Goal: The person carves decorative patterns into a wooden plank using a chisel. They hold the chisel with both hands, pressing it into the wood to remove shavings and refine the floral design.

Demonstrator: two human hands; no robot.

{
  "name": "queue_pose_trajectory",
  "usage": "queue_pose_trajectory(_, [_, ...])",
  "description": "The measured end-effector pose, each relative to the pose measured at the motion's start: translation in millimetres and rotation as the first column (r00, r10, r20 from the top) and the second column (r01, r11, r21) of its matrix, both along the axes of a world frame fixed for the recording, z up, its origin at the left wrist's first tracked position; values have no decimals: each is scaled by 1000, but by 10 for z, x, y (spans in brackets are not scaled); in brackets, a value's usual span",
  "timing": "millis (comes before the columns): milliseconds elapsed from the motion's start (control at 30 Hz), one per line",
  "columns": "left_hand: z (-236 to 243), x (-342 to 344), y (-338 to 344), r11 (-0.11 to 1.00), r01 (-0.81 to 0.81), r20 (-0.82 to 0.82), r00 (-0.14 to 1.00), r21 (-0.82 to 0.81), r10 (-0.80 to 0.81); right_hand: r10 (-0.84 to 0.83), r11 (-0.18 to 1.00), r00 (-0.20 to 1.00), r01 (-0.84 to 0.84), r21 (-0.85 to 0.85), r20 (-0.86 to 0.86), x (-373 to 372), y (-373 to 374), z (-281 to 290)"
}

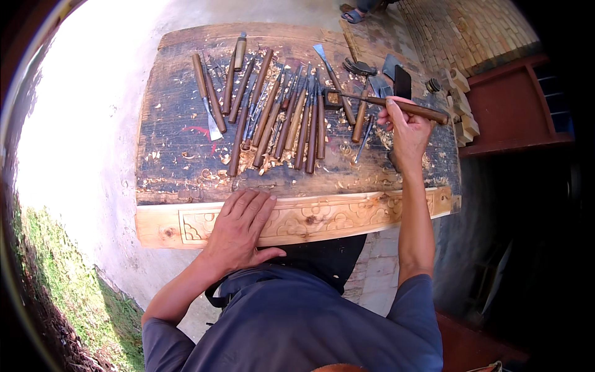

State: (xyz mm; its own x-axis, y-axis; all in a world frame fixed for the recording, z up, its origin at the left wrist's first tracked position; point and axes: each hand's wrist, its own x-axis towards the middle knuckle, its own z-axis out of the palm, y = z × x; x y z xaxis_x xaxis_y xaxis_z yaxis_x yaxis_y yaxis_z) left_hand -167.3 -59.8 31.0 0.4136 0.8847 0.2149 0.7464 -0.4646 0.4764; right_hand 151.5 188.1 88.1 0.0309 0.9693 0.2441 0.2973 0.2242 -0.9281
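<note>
My left hand rests on the pale carved board along the bench's near edge, fingers spread over its top. My right hand, raised over the bench's right side, grips a brown wooden-handled chisel; its thin dark shaft points left, near a small dark square block. Several chisels and gouges with wooden handles lie in a loose row among wood shavings on the scuffed bench top.
A plane-like tool, a black phone-like slab and pale wood blocks sit at the back right. Beyond are a brick-patterned surface, a red wooden frame and another person's sandalled foot. Grass borders the left.
</note>
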Motion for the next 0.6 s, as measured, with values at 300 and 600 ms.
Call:
queue_pose_trajectory(300, [-85, -88, 1, 995, 57, -109, 992, -87, -67, 5, 997, 959, -27, 73, 283, -166, 31, -54])
queue_pose_trajectory(600, [-129, 58, 36, 989, 149, -138, 980, 11, -146, -232, 679, 690, -389, 623, 685, -442, -1567, 432])
